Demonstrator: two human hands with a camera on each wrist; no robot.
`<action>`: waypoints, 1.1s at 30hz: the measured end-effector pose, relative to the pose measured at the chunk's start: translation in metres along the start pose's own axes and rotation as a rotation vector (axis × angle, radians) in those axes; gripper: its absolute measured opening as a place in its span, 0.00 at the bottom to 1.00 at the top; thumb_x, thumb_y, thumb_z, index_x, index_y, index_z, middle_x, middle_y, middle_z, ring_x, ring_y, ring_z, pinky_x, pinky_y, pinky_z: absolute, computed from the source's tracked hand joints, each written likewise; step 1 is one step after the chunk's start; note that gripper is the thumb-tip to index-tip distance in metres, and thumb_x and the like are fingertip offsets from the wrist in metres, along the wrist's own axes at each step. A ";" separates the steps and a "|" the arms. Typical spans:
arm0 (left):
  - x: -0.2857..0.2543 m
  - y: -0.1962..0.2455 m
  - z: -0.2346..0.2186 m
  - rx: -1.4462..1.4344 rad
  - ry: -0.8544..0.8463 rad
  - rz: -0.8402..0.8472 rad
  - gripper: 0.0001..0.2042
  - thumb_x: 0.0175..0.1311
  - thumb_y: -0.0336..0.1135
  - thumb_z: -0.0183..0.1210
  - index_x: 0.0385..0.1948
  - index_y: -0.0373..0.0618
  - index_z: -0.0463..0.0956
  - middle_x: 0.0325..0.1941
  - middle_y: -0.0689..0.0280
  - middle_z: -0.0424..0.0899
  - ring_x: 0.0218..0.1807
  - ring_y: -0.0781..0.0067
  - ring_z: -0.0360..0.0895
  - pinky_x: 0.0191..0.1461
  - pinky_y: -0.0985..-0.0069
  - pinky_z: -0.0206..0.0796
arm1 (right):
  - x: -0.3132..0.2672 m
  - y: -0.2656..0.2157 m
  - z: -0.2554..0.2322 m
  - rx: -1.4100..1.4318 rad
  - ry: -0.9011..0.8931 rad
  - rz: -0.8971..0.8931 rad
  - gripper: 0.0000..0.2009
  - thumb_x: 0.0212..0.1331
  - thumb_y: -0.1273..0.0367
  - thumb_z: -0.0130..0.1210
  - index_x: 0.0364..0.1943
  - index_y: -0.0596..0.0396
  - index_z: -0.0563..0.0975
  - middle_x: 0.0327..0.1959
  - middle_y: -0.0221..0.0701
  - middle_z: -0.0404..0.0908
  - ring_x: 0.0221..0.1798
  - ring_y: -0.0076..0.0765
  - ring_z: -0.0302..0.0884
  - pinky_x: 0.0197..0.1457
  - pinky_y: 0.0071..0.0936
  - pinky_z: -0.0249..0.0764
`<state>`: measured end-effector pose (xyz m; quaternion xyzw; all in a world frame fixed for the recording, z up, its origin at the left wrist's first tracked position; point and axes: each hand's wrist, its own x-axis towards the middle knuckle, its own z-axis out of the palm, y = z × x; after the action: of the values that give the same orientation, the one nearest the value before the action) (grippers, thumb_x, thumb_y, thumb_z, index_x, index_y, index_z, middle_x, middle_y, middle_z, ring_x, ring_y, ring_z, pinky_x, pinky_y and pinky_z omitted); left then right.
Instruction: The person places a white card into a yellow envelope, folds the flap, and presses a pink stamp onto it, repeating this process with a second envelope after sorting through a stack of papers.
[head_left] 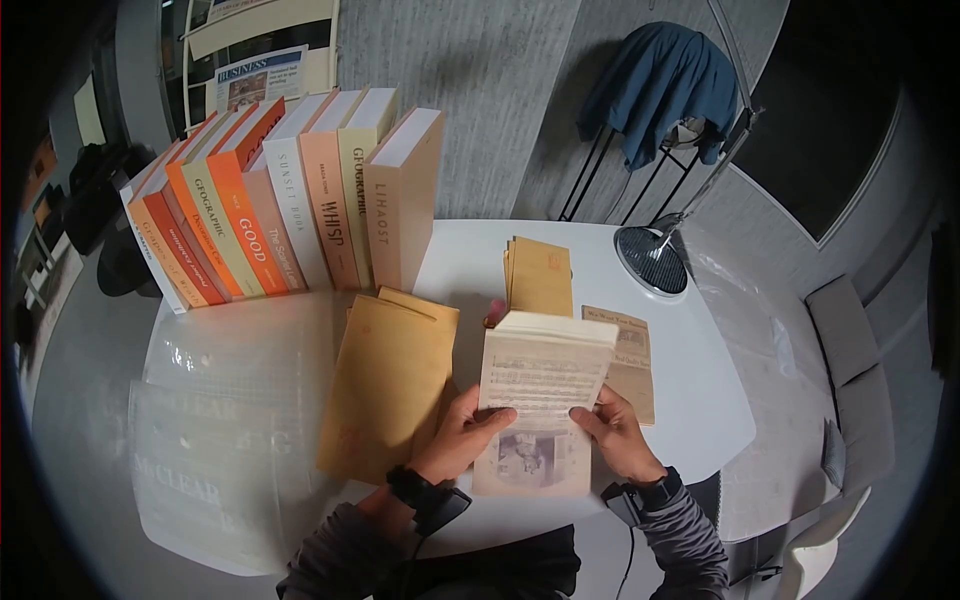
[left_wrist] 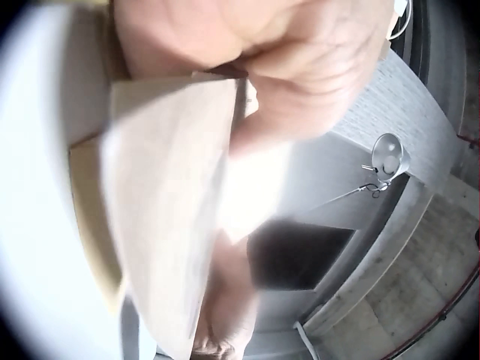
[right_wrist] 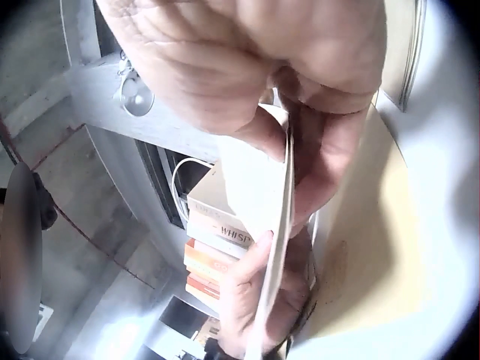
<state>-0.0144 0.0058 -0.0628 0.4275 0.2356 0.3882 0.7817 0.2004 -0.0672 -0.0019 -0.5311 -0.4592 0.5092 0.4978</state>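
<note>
Both hands hold up a sheaf of aged paper sheets (head_left: 545,385), printed with music staves and a dark picture near the bottom. My left hand (head_left: 462,437) pinches its left edge, thumb on the printed face and fingers behind. On the opposite edge, my right hand (head_left: 618,438) grips the same way. In the right wrist view the sheets (right_wrist: 276,247) appear almost edge-on between thumb and fingers. Brown envelopes (head_left: 388,385) lie just left of the left hand. Behind the sheets lies another small stack of brown envelopes (head_left: 541,275). A printed paper (head_left: 632,370) lies beyond the right hand.
A row of upright books (head_left: 285,200) stands at the table's back left. Clear plastic sleeves (head_left: 220,430) cover the left side of the white table (head_left: 700,400). At the back right is a lamp base (head_left: 652,262); a blue cloth (head_left: 660,90) hangs over a stand behind.
</note>
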 end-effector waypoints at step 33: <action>0.000 0.026 0.005 -0.434 0.021 -0.079 0.09 0.72 0.25 0.48 0.46 0.41 0.77 0.67 0.57 0.73 0.51 0.79 0.79 0.51 0.83 0.72 | 0.000 0.005 -0.022 -0.031 0.072 -0.122 0.09 0.69 0.80 0.49 0.38 0.59 0.83 0.36 0.26 0.84 0.39 0.18 0.79 0.44 0.18 0.76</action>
<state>-0.0208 0.0122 -0.0377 0.2358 0.1714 0.4032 0.8674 0.2223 -0.0686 -0.0071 -0.5280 -0.4804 0.4511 0.5357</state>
